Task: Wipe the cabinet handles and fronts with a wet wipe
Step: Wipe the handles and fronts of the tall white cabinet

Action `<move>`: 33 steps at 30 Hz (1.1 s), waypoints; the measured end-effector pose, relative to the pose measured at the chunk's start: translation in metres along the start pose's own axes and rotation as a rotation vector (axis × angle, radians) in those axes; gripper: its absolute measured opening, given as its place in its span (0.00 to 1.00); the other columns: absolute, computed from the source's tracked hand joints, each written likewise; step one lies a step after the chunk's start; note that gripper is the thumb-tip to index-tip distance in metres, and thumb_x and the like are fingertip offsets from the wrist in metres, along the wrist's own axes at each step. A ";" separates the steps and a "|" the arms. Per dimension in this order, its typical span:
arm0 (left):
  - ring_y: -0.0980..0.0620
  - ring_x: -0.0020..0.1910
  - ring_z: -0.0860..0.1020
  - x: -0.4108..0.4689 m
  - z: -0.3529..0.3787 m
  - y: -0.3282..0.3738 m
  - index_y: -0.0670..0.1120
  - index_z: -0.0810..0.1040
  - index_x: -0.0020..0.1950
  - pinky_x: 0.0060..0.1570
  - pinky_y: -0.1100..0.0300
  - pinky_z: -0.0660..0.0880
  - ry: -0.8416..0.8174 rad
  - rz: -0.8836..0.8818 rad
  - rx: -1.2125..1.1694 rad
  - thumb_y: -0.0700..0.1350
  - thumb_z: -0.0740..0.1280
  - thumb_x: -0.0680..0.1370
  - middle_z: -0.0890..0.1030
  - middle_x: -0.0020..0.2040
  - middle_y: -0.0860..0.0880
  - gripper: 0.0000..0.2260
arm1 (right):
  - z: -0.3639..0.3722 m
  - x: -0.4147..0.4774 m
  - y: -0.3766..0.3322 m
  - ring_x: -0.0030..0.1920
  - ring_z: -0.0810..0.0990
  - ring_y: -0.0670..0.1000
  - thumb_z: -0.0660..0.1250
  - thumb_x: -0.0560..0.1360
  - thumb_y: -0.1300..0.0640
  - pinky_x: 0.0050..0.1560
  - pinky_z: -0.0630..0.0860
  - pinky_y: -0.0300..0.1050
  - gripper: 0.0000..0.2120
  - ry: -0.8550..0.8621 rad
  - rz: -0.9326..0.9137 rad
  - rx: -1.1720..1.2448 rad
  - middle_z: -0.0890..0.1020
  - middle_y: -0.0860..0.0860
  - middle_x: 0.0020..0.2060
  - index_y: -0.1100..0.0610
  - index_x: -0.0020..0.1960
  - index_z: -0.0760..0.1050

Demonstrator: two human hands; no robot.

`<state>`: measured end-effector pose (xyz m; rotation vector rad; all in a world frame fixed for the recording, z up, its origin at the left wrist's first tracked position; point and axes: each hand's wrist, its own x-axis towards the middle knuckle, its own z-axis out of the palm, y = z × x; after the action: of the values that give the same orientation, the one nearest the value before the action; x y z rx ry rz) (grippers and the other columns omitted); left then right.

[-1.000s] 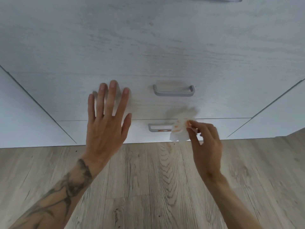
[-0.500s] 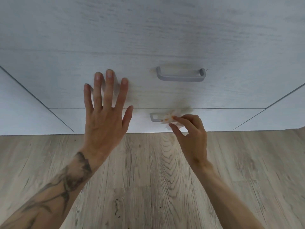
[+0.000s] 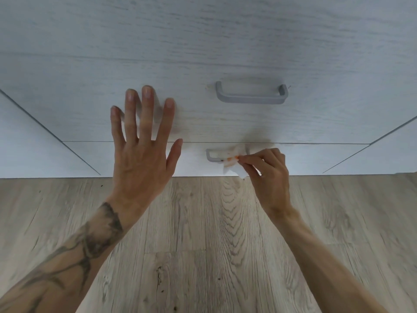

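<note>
**DESK:** What does the frame show at the cabinet?

**PHOTOGRAPHER:** A person's right hand pinches a crumpled white wet wipe between thumb and curled fingers. It holds the wipe against the right half of the short grey metal handle on the bottom pale wood-grain drawer front.

**DESK:** Where exactly is the wipe?

**PHOTOGRAPHER:** It covers that handle's right end, with a loose corner hanging toward 6 o'clock, just above the drawer's lower edge. Orange marks show on it beside the fingertips. The hand lies at 4 o'clock of the handle.

**DESK:** And the other hand?

**PHOTOGRAPHER:** The left hand, at 9 o'clock of the wipe, is spread wide and holds nothing, its fingers straight. The fingertips rest against the taller pale wood-grain drawer front above, and the palm crosses the seam between the two drawers. The forearm carries a dark tattoo.

**DESK:** Anything else?

**PHOTOGRAPHER:** A longer grey metal handle sits at 12 o'clock of the wipe, clear of both hands. A light oak-look plank floor fills the lower half.
</note>
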<state>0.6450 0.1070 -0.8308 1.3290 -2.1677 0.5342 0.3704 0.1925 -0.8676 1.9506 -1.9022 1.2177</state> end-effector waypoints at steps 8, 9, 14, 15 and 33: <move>0.32 0.84 0.45 -0.002 0.001 0.001 0.44 0.44 0.88 0.83 0.30 0.49 -0.004 -0.002 0.043 0.55 0.57 0.90 0.42 0.85 0.36 0.33 | 0.006 0.006 -0.004 0.44 0.79 0.56 0.78 0.76 0.63 0.48 0.75 0.51 0.05 -0.043 -0.105 0.022 0.83 0.52 0.40 0.60 0.51 0.88; 0.32 0.84 0.44 -0.002 0.002 0.000 0.44 0.43 0.88 0.83 0.31 0.48 -0.007 -0.003 0.053 0.55 0.57 0.90 0.41 0.85 0.36 0.33 | 0.002 0.005 0.000 0.44 0.79 0.55 0.78 0.75 0.63 0.48 0.75 0.52 0.05 -0.024 -0.085 0.019 0.82 0.52 0.40 0.60 0.51 0.88; 0.32 0.84 0.43 -0.001 0.006 0.002 0.45 0.42 0.88 0.83 0.32 0.46 -0.003 -0.018 0.075 0.55 0.58 0.90 0.40 0.85 0.36 0.35 | 0.018 -0.001 -0.021 0.46 0.77 0.52 0.79 0.75 0.63 0.49 0.76 0.51 0.06 0.006 0.003 0.060 0.82 0.52 0.40 0.59 0.51 0.88; 0.32 0.84 0.43 -0.001 0.007 0.003 0.45 0.42 0.88 0.83 0.32 0.47 0.001 -0.021 0.078 0.56 0.58 0.90 0.40 0.85 0.36 0.34 | 0.020 0.000 -0.022 0.46 0.77 0.52 0.79 0.75 0.63 0.49 0.76 0.51 0.05 -0.007 -0.016 0.067 0.82 0.51 0.41 0.59 0.51 0.88; 0.35 0.84 0.44 0.001 0.018 0.003 0.47 0.39 0.88 0.83 0.33 0.46 0.076 -0.020 0.054 0.56 0.56 0.91 0.42 0.85 0.38 0.34 | 0.030 0.003 -0.038 0.45 0.78 0.54 0.80 0.75 0.60 0.50 0.70 0.47 0.04 0.010 -0.011 0.043 0.82 0.49 0.39 0.57 0.49 0.88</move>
<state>0.6379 0.0968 -0.8440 1.3355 -2.0895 0.6290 0.4174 0.1784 -0.8698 1.9698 -1.8725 1.2737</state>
